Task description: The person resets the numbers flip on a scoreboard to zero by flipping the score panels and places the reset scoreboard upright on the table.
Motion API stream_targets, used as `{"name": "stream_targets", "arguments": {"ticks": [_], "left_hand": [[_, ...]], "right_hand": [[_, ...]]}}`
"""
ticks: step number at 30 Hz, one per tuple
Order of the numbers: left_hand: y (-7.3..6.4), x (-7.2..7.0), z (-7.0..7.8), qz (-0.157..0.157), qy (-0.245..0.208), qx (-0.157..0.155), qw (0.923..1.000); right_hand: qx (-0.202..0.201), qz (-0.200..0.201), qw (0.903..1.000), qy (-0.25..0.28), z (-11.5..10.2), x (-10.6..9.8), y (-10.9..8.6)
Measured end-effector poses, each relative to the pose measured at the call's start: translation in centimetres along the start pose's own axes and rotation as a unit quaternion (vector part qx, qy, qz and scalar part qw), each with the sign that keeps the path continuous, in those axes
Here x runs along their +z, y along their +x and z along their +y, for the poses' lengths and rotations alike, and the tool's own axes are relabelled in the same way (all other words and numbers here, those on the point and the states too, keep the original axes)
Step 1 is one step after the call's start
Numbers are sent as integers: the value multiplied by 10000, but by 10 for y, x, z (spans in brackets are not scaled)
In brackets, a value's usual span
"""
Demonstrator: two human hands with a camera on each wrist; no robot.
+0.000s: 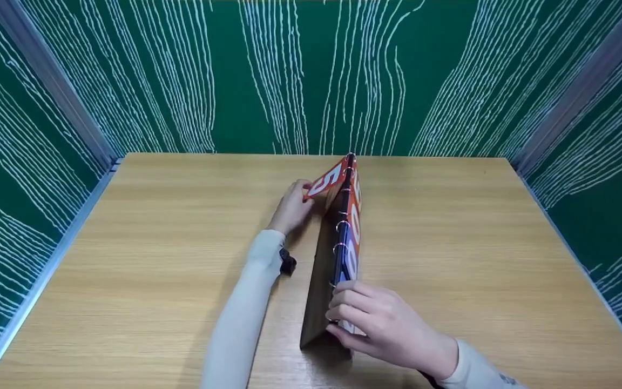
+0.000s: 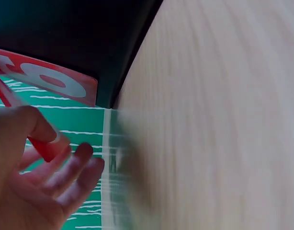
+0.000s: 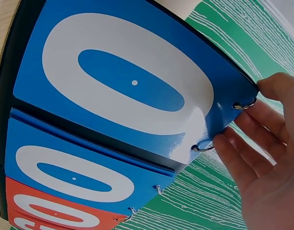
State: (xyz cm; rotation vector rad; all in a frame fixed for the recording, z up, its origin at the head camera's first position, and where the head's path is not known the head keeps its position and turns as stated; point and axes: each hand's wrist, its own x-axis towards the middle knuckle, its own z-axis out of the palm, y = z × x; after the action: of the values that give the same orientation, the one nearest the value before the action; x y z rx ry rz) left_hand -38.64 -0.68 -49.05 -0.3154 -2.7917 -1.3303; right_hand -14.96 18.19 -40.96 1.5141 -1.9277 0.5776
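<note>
A black tabletop flip scoreboard (image 1: 319, 286) stands end-on at mid-table, its number cards hung on metal rings along the top. My left hand (image 1: 292, 205) pinches the edge of a red card (image 1: 325, 181) numbered 5, swung out to the left at the far end. In the left wrist view, the thumb and forefinger hold this card (image 2: 45, 149) while the other fingers are loosely bent. At the near end my right hand (image 1: 384, 321) holds the board's top edge, fingers beside the rings (image 3: 245, 104). A large blue 0 card (image 3: 132, 62) hangs there.
A smaller blue 0 card (image 3: 27, 167) and red cards (image 3: 20, 191) hang farther along the board's right face. The wooden table (image 1: 154, 243) meets green walls (image 1: 311, 81) with white wavy lines at its back and sides.
</note>
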Motion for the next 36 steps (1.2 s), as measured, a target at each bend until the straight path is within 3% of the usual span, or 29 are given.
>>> {"name": "stream_targets", "arguments": {"ticks": [8,14,19,24,28,32,36], "left_hand": [[-2,-7,-2,251,-343,-1026,9938],[-4,-16,-1,483,-391,-1478,9871],[-6,-27,6,595,-1110,-1664,9780],[-7,-37,20,861,-1853,-1334,9698],[-10,-44,34,1015,-2106,-917,9680],[-13,-49,48,998,-2100,-643,9705],[-17,-50,61,815,-2252,-173,9707]], "right_hand": [[23,14,10000,8,-1,-1,0],[53,-8,10000,2,-1,0,-1],[81,9,10000,-10,-1,1,-1],[133,3,9999,-96,-1,1,-2],[118,35,9999,-121,-1,2,-1],[110,39,9999,-91,-1,2,-1],[56,23,9999,-158,-2,2,-2]]}}
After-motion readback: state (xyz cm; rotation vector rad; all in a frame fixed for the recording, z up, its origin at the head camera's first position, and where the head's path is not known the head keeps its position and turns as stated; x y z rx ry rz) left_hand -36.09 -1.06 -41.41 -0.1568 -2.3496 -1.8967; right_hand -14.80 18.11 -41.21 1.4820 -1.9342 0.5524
